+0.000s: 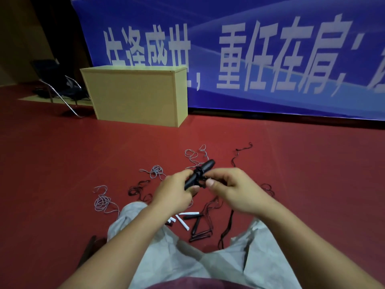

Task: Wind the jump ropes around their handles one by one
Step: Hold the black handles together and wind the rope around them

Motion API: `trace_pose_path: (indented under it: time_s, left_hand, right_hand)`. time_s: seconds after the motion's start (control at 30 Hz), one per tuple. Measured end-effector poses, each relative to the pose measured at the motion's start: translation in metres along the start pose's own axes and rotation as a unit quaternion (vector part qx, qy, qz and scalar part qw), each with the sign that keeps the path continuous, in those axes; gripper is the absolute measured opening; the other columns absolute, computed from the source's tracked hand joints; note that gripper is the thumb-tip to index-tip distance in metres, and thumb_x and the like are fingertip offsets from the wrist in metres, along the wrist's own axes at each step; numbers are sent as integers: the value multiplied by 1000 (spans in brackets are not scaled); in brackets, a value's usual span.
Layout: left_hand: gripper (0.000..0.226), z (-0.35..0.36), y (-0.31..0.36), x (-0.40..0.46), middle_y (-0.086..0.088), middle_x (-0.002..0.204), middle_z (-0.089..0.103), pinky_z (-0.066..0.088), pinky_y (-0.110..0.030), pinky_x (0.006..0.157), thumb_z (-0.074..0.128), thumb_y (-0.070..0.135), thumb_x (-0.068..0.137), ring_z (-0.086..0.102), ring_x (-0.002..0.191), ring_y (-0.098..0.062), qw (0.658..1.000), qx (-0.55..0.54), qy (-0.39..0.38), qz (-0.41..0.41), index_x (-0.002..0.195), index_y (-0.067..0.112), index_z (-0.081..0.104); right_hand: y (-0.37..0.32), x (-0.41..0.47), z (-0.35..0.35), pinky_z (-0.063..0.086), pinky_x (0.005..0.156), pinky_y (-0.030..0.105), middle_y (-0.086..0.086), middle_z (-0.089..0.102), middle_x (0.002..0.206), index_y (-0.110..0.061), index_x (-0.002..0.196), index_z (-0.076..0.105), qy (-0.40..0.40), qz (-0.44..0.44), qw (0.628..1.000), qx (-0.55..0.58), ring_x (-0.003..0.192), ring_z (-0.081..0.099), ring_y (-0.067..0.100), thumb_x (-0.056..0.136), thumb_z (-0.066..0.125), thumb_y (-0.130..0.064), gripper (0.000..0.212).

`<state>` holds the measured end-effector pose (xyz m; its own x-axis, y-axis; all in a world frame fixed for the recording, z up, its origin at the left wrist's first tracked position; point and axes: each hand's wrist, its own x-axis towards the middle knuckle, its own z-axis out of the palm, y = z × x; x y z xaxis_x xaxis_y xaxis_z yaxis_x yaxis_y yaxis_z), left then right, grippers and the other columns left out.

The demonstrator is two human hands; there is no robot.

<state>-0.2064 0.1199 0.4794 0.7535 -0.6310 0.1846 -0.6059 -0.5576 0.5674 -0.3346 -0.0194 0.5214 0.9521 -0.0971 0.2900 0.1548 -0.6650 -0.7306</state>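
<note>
My left hand [176, 191] grips a pair of black jump-rope handles [205, 167], held slanting up to the right above the red floor. Black rope is wound in a few turns around their middle. My right hand [233, 187] pinches the black rope right beside those turns. More black rope [230, 223] hangs down from my right hand to the floor. On the floor between my knees lie white handles [183, 223] and other black handles [198, 226]. Loose grey-white ropes [103, 202] and dark ropes [138, 189] lie scattered ahead.
A light wooden cabinet [137, 99] stands on the floor at the back. A dark chair with a metal frame [58, 86] is to its left. A blue banner with white characters [250, 59] covers the wall behind. My grey-trousered legs [187, 263] fill the bottom.
</note>
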Motion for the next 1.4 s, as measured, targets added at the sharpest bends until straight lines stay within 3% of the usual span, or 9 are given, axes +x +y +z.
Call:
trace_pose_path:
  time_s: [0.17,0.3,0.47,0.63,0.73,0.87,1.1,1.3,1.4]
  left_hand:
    - [25,-19,22,-8,10,87,70,53,-38,76,70,35,84,65,86,-19,992,14,-77,103,107,38,61]
    - [19,-34,31,-12,9,74,62,46,-33,67,70,32,86,58,74,-19,982,10,-106,158,104,34,65]
    - [19,-42,33,-13,5,84,68,49,-36,72,67,32,83,60,76,-12,964,-100,-173,177,102,34,67]
    - [20,-37,29,-15,-5,78,57,42,-36,67,65,34,84,50,71,-12,950,-157,-208,172,100,22,64]
    - [20,-38,36,-19,0,80,56,41,-26,65,65,21,92,49,72,-14,921,-261,-226,180,111,15,64]
    - [15,-37,44,-17,9,64,54,43,-23,51,60,10,97,53,54,-15,918,-326,-175,143,112,8,60]
    - [13,-47,57,-7,2,59,54,37,-22,47,64,10,94,48,44,-9,934,-355,-20,12,88,15,54]
    - [13,-55,66,-2,-8,72,59,37,-16,38,64,18,95,50,46,-12,917,-382,92,-67,97,8,56]
    - [15,-62,59,-6,-9,74,60,39,-18,40,64,19,95,52,47,-14,924,-354,120,-77,100,7,56]
  right_hand:
    - [-5,15,-20,53,76,36,-5,72,81,-23,93,71,86,4,989,-118,79,66,14,91,58,-19,15]
    - [-8,20,-32,44,72,16,-11,73,85,-25,95,77,127,19,979,-160,80,62,1,89,68,-22,11]
    - [-4,22,-44,46,56,26,-4,66,60,-14,72,74,128,119,983,53,54,56,9,73,84,-28,18]
    - [9,20,-46,45,51,18,1,63,60,-10,74,69,58,175,950,252,50,56,12,76,79,-10,10]
    - [20,18,-45,45,52,21,8,65,67,-8,78,68,37,200,939,277,56,57,18,77,69,-2,6]
    - [26,14,-28,33,49,26,9,53,63,-10,76,65,69,236,942,226,52,45,17,75,63,-11,2]
    - [8,8,-22,28,49,25,-7,44,51,-20,62,60,121,171,974,84,47,35,10,94,59,-44,40]
    - [-15,7,-14,35,52,23,-12,50,53,-21,88,69,57,123,991,10,47,40,3,97,56,-29,18]
    - [-24,3,-16,37,54,25,-9,53,59,-18,81,66,73,133,988,7,50,44,6,94,59,-32,20]
